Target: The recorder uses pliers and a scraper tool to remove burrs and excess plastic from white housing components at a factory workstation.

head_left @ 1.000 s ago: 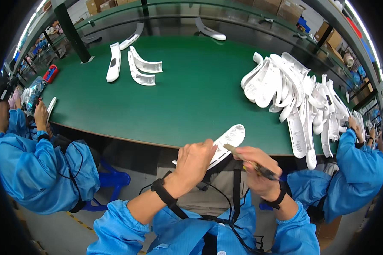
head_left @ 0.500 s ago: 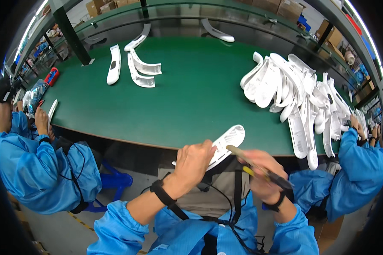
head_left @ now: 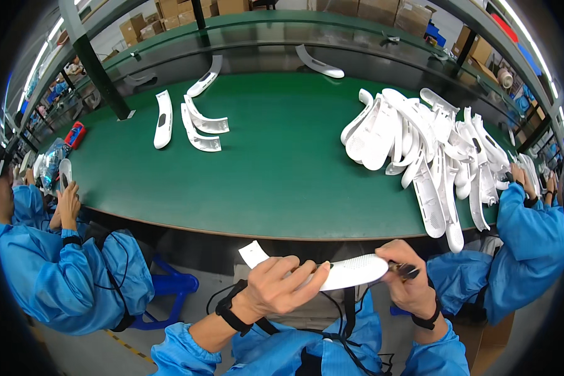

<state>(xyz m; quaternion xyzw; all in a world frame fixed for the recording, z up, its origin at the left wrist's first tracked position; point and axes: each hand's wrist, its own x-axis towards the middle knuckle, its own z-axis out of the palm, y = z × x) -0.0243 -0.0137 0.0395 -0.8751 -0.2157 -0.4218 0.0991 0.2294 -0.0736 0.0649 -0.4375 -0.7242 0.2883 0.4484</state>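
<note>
My left hand is closed round a curved white plastic housing, held level above my lap just off the table's near edge. Its perforated, rounded end points right, and its square end sticks out past my left fingers. At the rounded end, my right hand is closed on a slim dark-ended tool. My fingers cover most of that tool, so its exact kind and its working tip do not show. The right fingers are at or against the housing's rim.
A heap of similar white housings covers the right of the green table. Several more lie at the back left, including one with a dark oval. Co-workers in blue sit left and right. A blue stool stands lower left.
The housing has turned from a slant to nearly level and now shows its outer face. My right hand has moved from over its inner face to its rounded end, and the view has shifted.
</note>
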